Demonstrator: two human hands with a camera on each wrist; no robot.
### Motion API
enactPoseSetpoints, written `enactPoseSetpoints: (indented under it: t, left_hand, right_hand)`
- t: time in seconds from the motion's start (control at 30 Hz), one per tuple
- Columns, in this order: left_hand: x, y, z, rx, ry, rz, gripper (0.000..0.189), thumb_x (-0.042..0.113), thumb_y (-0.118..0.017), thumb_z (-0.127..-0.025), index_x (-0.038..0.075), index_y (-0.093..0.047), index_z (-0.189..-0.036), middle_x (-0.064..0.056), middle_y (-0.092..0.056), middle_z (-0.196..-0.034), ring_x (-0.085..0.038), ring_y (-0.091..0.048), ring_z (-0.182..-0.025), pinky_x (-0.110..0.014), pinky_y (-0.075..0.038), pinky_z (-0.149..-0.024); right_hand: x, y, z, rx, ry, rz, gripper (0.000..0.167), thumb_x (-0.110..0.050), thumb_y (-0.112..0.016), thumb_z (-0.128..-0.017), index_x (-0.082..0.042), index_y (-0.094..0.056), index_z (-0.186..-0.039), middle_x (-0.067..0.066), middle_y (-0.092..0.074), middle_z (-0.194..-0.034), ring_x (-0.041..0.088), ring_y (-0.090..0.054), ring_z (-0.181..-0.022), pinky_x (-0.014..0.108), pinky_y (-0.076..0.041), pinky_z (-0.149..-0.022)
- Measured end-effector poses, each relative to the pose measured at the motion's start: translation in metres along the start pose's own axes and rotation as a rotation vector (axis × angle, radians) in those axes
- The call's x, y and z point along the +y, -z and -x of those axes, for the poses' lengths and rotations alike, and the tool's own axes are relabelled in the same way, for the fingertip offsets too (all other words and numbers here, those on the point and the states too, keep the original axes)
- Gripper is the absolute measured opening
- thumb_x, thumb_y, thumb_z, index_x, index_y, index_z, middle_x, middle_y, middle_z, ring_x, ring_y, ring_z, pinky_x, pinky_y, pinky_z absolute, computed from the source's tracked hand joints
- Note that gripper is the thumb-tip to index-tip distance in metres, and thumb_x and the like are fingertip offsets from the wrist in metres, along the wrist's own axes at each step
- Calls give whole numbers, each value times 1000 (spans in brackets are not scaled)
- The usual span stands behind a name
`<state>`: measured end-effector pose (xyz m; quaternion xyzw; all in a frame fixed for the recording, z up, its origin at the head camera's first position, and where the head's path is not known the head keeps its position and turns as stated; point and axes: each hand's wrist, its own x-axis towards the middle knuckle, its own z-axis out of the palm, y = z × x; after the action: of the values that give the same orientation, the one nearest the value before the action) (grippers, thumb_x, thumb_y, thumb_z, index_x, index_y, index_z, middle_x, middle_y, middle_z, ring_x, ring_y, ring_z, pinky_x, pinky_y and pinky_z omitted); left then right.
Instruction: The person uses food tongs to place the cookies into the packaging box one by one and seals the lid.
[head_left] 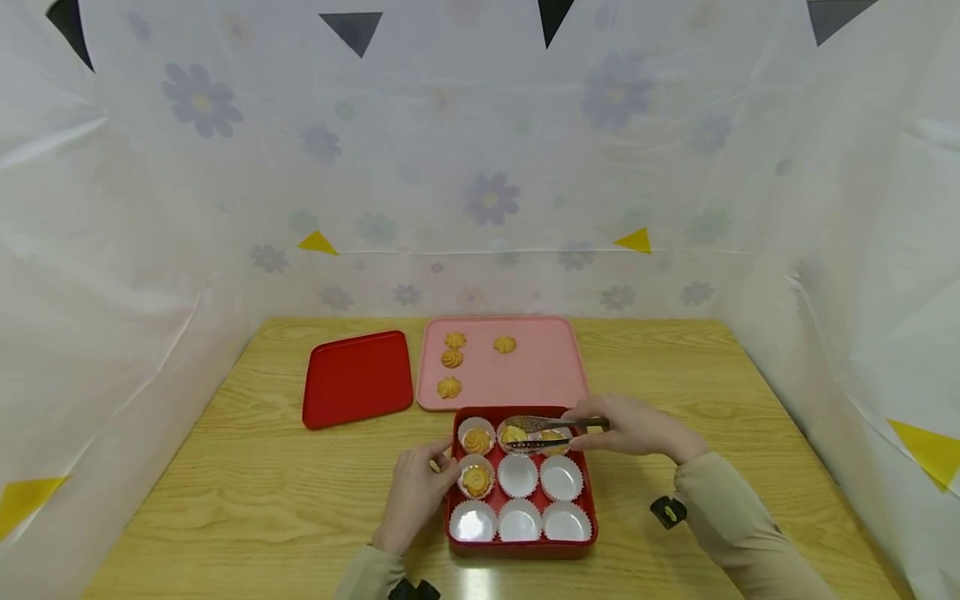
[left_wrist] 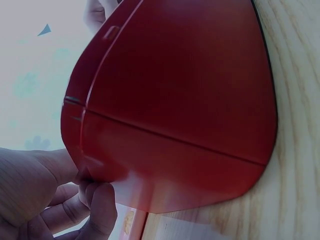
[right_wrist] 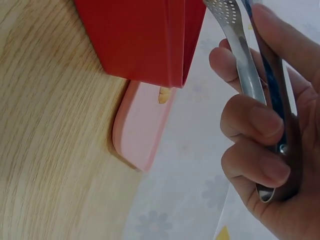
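Observation:
A red box [head_left: 522,550] stands near the table's front, with white paper cups in rows inside it. Piped cookies sit in the back-left cup [head_left: 477,440], the back-right cup and the left cup of the middle row [head_left: 476,480]. My left hand [head_left: 418,492] pinches the box's left rim between thumb and fingers, seen close in the left wrist view. My right hand [head_left: 633,429] grips metal tongs [right_wrist: 247,67] with perforated ends. Their ends lie over the back-middle cup, around a cookie [head_left: 513,434]; whether they press on it I cannot tell.
Behind the box lies a pink tray [head_left: 525,375] bearing several cookies, three along its left side and one [head_left: 505,344] nearer the middle. A red lid-like tray [head_left: 358,379] lies to its left. White sheeting surrounds the wooden table [head_left: 247,483].

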<state>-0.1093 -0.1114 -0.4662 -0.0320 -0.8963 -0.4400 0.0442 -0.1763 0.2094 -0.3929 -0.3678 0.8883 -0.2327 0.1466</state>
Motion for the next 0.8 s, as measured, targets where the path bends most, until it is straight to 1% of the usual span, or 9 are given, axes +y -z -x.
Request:
enactPoseSetpoints:
  t: [0.03, 0.07, 0.17, 0.3, 0.4, 0.47, 0.6, 0.7, 0.8]
  left_hand:
    - [0, 0, 0, -2, 0, 1, 39, 2, -67, -81, -3, -72, -120, -1, -65, -67, -3, -44, -55, -18, -34, -48]
    - [0, 0, 0, -2, -1, 2, 39, 2, -67, -81, -3, -72, -119, -1, -65, -68, -3, -44, -55, -18, -34, -48]
    - [0, 0, 1, -3, -1, 8, 39, 1, -67, -81, -4, -72, -119, -1, -65, -68, -2, -44, -55, -18, -35, -48]
    - [0, 1, 1, -5, 3, 17, 39, 2, -67, -80, -6, -71, -119, -1, -65, -68, -2, -45, -55, -18, -37, -49]
    - [0, 1, 1, -6, 3, 20, 39, 2, -67, -81, -6, -71, -119, -1, -65, -68, -2, -46, -55, -18, -37, -49]
    - [0, 1, 1, -7, 3, 21, 39, 2, -67, -81, -5, -71, -119, -1, -65, -68, -2, -46, -56, -18, -37, -49]
    - [0, 1, 1, -9, 5, 21, 39, 2, -67, -81, -5, -71, -119, -1, -65, -68, -2, -46, -56, -18, -37, -49]
    - [0, 1, 1, -7, 5, 18, 39, 2, -67, -81, -5, -71, -119, -1, -65, -68, -2, -46, -56, -18, -37, -50]
    - [0, 1, 1, -7, 2, 14, 39, 2, -67, -81, -5, -71, -119, -1, -65, -68, -2, -46, -56, -18, -38, -50]
  right_hand:
    - [0, 0, 1, -6, -7, 2, 46, -43, -64, -96, -11, -69, -128, 7, -71, -124, 23, -66, -110, 43, -55, -90]
    - [0, 0, 2, -12, -9, 8, 47, -43, -64, -95, -10, -69, -128, 7, -71, -124, 23, -66, -111, 42, -55, -91]
    - [1, -1, 2, -27, -4, 0, 46, -43, -65, -95, -10, -70, -127, 6, -71, -120, 20, -65, -103, 35, -54, -85]
    - [2, -2, 1, -48, 8, -17, 39, -41, -67, -94, -14, -73, -121, -5, -68, -98, 13, -56, -86, 25, -45, -72]
    - [3, -3, 0, -67, 19, -25, 34, -40, -67, -94, -18, -73, -118, -14, -61, -87, 8, -51, -79, 22, -42, -69]
    - [3, -3, -1, -74, 34, -28, 32, -39, -68, -94, -19, -74, -118, -16, -60, -85, 5, -50, -77, 21, -42, -68]
    - [1, -3, -2, -75, 65, -8, 29, -35, -69, -93, -20, -74, -117, -16, -61, -85, 3, -51, -77, 21, -42, -69]
    - [-1, -4, -2, -72, 61, 21, 28, -35, -70, -92, -19, -75, -115, -16, -62, -85, 4, -53, -78, 22, -42, -69]
    - [-5, -5, -4, -79, 29, 46, 26, -36, -71, -91, -20, -75, -111, -16, -62, -85, 6, -54, -78, 22, -42, -69]
